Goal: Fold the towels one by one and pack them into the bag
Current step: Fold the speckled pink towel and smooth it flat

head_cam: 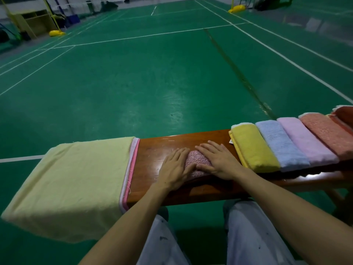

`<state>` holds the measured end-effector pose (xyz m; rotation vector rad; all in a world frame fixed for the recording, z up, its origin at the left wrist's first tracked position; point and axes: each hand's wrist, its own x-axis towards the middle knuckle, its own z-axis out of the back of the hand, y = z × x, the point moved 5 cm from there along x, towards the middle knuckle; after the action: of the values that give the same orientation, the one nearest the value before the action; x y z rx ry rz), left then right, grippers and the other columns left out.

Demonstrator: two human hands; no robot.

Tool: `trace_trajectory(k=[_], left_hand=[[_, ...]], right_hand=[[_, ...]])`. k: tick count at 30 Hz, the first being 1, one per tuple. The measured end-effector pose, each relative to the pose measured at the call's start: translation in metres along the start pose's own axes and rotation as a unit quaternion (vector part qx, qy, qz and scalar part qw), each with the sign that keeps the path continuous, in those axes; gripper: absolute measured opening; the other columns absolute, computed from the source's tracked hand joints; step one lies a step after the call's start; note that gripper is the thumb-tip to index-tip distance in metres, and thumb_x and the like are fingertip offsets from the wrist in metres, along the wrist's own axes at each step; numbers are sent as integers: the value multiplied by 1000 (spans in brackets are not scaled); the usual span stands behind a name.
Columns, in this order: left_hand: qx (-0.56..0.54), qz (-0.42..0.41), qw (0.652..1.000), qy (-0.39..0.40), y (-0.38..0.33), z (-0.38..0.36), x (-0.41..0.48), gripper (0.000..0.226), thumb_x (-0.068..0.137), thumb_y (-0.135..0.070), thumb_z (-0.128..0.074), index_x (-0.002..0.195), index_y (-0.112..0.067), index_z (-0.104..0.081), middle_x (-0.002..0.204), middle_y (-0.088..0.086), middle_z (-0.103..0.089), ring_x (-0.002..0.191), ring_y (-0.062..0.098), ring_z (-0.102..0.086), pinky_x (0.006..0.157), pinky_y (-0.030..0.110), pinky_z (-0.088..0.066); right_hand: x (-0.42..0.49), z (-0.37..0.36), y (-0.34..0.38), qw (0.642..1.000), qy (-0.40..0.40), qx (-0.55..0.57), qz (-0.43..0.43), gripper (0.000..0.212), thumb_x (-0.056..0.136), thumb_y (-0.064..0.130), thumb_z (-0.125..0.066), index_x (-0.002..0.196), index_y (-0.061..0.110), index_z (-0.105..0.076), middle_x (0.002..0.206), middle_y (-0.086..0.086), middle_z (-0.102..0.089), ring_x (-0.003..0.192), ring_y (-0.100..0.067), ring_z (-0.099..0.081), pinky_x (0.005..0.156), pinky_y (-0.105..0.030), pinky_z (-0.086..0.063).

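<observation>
**Item in hand: pink towel, pressed flat on the bench**

6 o'clock, nearest: the seated person's pale trouser legs (254, 236).

Centre: left hand (176, 168) and right hand (215, 159), both laid flat with fingers straight. They grip nothing and press side by side on the pink towel (196, 161), a small folded pad on the bare wooden bench (152, 150).

9 o'clock of the hands: pale yellow bag (76, 178), limp, draped over the bench end. Its pink-trimmed mouth faces the hands and lies flat.

3 o'clock, running off toward 2: yellow towel (254, 150), blue towel (280, 144), lilac towel (305, 140), salmon towel (328, 132) and red towel (343, 115), folded and touching edge to edge.

12 o'clock, far: green court floor (152, 83).

Hazards, as judged:
- The springy pad may open once the palms lift.
- With the bag's mouth collapsed, pushing the pad in without spreading it could rumple the fold.
- A tug might drag the overhanging bag off the bench.
- The right wrist, close to the yellow towel, could nudge the row.
</observation>
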<state>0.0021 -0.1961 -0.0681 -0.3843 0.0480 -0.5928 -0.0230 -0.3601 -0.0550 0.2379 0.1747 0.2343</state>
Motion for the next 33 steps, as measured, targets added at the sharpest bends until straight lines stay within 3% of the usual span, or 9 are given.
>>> trace_trajectory(k=[6, 10, 14, 16, 19, 21, 27, 33], left_hand=[[-2, 26, 999, 35, 13, 0, -9, 83, 89, -71, -31, 154, -24, -9, 161, 1, -13, 147, 16, -12, 119, 43, -9], [-3, 34, 998, 59, 17, 4, -8, 90, 86, -72, -35, 154, -20, -7, 162, 3, -9, 148, 17, -8, 118, 39, -6], [-64, 74, 992, 84, 33, 6, -10, 108, 71, -86, -41, 150, -15, -18, 158, 6, -19, 144, 24, -22, 116, 43, -19], [-101, 83, 986, 101, 36, 9, -9, 113, 63, -90, -44, 146, -17, -23, 153, 6, -27, 137, 23, -31, 114, 44, -28], [-186, 101, 970, 118, 36, 12, -9, 102, 63, -73, -69, 140, -20, -26, 143, 8, -38, 126, 21, -41, 108, 42, -37], [-255, 110, 953, 118, 37, 14, -12, 93, 59, -62, -79, 130, -28, -29, 133, 7, -45, 120, 21, -48, 102, 44, -45], [-387, 104, 914, 59, 29, 26, -24, 68, 69, -10, -84, 114, -22, -35, 114, 6, -51, 101, 21, -61, 80, 43, -59], [-531, 111, 840, -9, 20, 49, -28, 77, 74, 4, -74, 123, -41, -35, 120, 13, -46, 97, 35, -64, 71, 44, -60]], right_hand=[[3, -2, -10, 997, 3, 79, -28, 115, 58, 100, -5, 155, 38, -11, 165, 6, -1, 150, -14, 11, 123, -45, -1], [-4, -1, -20, 978, 31, 196, -61, 78, 89, 65, -50, 154, 35, -19, 165, 6, 2, 151, -19, 7, 121, -45, -3], [-9, 1, -23, 963, 61, 257, -60, 76, 89, 39, -68, 152, 38, -25, 164, 5, 9, 150, -20, 2, 122, -47, -11], [-12, 2, -27, 951, 61, 294, -74, 77, 84, 39, -74, 147, 44, -30, 163, 2, 5, 149, -25, -6, 121, -46, -17], [-19, 4, -29, 952, 44, 295, -63, 74, 77, 45, -79, 136, 51, -35, 149, -2, -25, 137, -24, -29, 115, -42, -29], [-22, 6, -28, 951, 18, 301, -60, 72, 73, 41, -83, 130, 51, -39, 137, -1, -35, 126, -17, -37, 110, -38, -35], [-28, 14, -28, 941, -48, 334, -16, 71, 64, 30, -91, 116, 52, -48, 125, 3, -43, 118, -16, -46, 100, -32, -44], [-34, 33, -18, 906, -70, 414, 42, 67, 74, 25, -84, 123, 53, -48, 135, -6, -39, 121, -24, -50, 91, -41, -57]])
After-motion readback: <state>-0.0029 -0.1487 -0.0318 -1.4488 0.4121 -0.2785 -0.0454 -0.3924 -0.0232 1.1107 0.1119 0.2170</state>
